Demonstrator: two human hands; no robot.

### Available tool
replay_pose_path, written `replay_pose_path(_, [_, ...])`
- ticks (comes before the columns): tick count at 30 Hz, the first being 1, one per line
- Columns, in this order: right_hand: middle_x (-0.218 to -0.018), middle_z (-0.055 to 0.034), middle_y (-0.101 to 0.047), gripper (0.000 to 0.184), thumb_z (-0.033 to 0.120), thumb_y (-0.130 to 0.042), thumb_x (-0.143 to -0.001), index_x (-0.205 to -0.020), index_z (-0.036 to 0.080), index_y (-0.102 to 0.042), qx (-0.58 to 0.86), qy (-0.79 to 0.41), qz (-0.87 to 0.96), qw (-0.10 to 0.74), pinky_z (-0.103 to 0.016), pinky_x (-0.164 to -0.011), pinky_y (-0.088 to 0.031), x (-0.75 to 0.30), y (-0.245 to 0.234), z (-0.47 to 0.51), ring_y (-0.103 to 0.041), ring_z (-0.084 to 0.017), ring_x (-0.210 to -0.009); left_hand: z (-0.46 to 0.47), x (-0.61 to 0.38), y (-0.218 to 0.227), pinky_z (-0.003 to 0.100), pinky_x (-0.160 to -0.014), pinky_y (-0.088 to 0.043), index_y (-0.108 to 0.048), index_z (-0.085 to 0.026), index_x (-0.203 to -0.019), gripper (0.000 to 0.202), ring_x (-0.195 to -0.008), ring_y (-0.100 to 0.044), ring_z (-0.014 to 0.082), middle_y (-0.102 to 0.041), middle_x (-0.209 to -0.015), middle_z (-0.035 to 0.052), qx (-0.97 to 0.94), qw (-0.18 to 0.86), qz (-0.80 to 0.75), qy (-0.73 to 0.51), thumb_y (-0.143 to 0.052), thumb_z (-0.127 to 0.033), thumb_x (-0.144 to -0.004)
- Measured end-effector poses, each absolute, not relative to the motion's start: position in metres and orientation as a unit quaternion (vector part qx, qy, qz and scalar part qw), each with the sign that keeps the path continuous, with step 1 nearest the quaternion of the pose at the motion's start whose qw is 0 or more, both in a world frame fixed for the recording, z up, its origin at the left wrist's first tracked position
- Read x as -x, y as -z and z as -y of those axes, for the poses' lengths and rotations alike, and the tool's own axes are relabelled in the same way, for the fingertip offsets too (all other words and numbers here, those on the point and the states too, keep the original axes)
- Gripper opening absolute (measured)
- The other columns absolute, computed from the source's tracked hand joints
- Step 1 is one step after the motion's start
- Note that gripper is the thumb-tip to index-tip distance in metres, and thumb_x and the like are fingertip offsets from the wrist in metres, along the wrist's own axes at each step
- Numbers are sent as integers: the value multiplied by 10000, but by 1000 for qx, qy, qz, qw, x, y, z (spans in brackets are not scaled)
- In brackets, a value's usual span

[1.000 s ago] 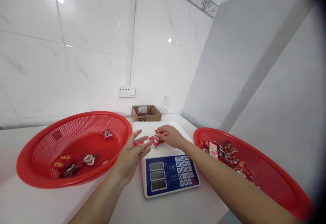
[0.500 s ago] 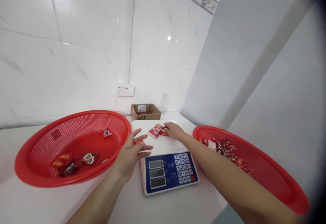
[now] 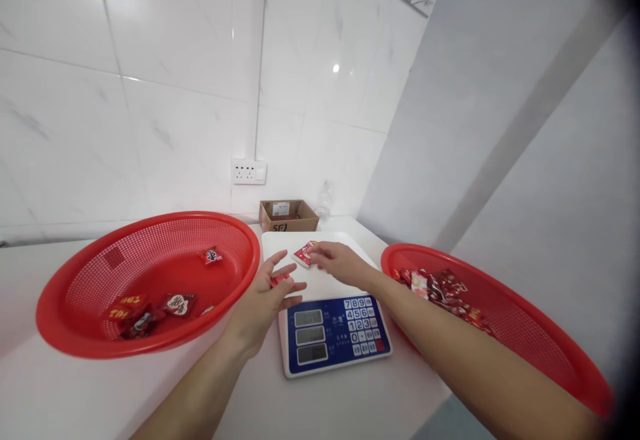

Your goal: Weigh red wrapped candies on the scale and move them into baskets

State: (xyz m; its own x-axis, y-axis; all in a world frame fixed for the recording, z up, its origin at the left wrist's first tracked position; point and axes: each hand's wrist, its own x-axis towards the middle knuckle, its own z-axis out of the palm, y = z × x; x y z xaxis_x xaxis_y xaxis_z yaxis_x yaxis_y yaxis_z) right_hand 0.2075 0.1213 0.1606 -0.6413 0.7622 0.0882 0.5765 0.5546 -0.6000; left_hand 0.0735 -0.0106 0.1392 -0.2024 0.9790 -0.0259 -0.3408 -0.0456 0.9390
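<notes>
A small red candy packet [image 3: 279,281] shows between the fingers of my left hand [image 3: 260,300], which is held palm up beside the scale's pan. My right hand [image 3: 343,265] reaches over the white pan [image 3: 327,287], its bent fingertips on a red-and-white candy packet [image 3: 303,254] lying there. Those fingers hide part of this packet and anything behind it. The electronic scale [image 3: 335,335] has a blue panel with three displays and a keypad facing me.
To the left stands a red plastic basket [image 3: 65,323] with several candy packets [image 3: 177,304] inside. Another red basket [image 3: 545,360] on the right holds a pile of candy packets [image 3: 445,290]. Behind the scale are a cardboard box [image 3: 287,217] and a clear plastic bottle [image 3: 325,201] by the wall.
My right hand has shifted left over the pan and now covers more of the packets. My left hand stays beside the pan with its red packet. The view has moved slightly.
</notes>
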Motion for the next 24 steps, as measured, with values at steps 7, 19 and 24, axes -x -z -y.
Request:
replay_pose_path(7, [-697, 43, -605, 363, 313, -661, -716, -1008, 223, -465, 305, -603, 695, 244, -241, -593, -472, -195, -157, -73, -605, -111, -647, 15, -85, -135, 270, -677, -498, -216, -322, -1396, 609, -745, -592, 118, -397, -1394, 67, -492, 405, -484, -600, -486, -267, -853])
replay_pose_path(19, [-666, 22, -595, 107, 122, -555, -711, -807, 169, -558, 418, -473, 716, 298, -209, -499, -413, -215, -158, -129, -519, -82, -535, 19, -82, -140, 295, -649, -487, -121, -334, -1415, 738, -502, -495, 58, -265, -1458, 105, -495, 335, -554, -580, -541, -331, -808])
replay_pose_path(24, [-832, -36, -656, 236, 171, -558, -744, -974, 177, -610, 455, -344, 780, 257, -254, -547, -467, -220, -146, -150, -588, -141, -641, 20, -84, -143, 301, -648, -482, -163, -306, -1412, 729, -502, -480, 62, -285, -1449, 124, -485, 340, -555, -584, -555, -332, -797])
